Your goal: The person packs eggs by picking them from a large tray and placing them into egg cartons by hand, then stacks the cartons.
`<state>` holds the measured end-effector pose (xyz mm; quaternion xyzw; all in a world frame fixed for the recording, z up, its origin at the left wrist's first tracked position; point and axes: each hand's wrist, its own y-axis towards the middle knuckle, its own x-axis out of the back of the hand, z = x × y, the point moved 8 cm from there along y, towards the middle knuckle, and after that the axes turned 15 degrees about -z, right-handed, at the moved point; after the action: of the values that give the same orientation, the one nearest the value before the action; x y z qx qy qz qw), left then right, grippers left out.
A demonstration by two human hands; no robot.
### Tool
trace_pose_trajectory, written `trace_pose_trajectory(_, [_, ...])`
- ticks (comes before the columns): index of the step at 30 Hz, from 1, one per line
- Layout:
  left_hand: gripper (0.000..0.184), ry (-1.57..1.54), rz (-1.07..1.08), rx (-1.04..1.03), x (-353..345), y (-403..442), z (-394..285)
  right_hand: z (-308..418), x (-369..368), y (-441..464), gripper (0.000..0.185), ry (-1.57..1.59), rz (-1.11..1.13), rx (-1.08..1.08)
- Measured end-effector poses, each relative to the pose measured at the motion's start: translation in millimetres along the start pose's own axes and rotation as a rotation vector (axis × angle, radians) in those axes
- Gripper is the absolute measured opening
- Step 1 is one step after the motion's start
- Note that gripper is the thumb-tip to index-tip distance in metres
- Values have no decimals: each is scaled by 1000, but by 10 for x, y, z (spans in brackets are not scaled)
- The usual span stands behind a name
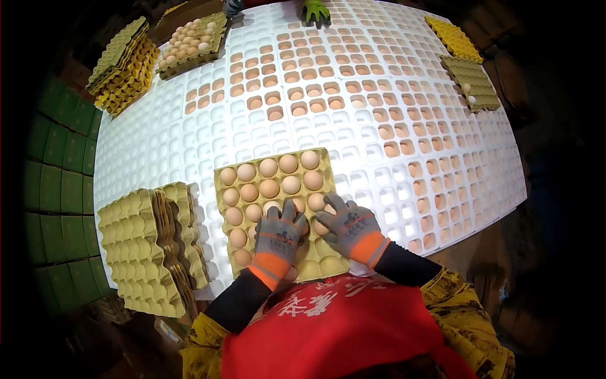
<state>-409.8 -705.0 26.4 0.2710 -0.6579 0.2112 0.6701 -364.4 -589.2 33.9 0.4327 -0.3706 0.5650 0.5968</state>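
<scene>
An egg tray [271, 156] of yellowish pulp lies in front of me, with brown eggs [269, 167] in many of its cups and bare cups at its lower right. My left hand [279, 235], in a grey glove with an orange cuff, reaches over the middle of this tray, its fingers curled down around eggs. Beside it, my right hand [350, 230], gloved alike, bends its fingers around an egg [320, 224] near the tray's right edge. Both palms face down, so the fingertips are partly hidden.
White foam trays [151, 145] cover the table, many cells holding eggs. Stacked pulp trays stand at the near left [129, 246] and far left [123, 66]. A filled egg tray [218, 31] lies at the back. Another person's green glove [314, 11] shows there. Green boxes [60, 189] line the left.
</scene>
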Motion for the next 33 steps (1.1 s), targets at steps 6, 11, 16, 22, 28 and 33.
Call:
trace_pose_trajectory(6, [42,-321,11,130,285,85,176,-970,87,282,53,1177,-42,-546])
trace_pose_trajectory(11, [44,-549,-254,304,705,687,757,-1743,224,1210,47,599,-398,-202])
trace_pose_trajectory(16, [38,-255,-307,271,-261,1952,1155,-1718,-229,1943,46,154,-360,-227])
trace_pose_trajectory(22, [38,-136,9,227,-927,2163,1222,-2188,-557,1931,36,586,-571,-248])
trace_pose_trajectory(28, [47,-890,-246,617,-996,1930,1990,-2776,-281,1707,34,869,-729,-458])
trace_pose_trajectory(33, [46,-511,-339,193,-1114,1895,2034,-2326,-319,1671,38,144,-636,20])
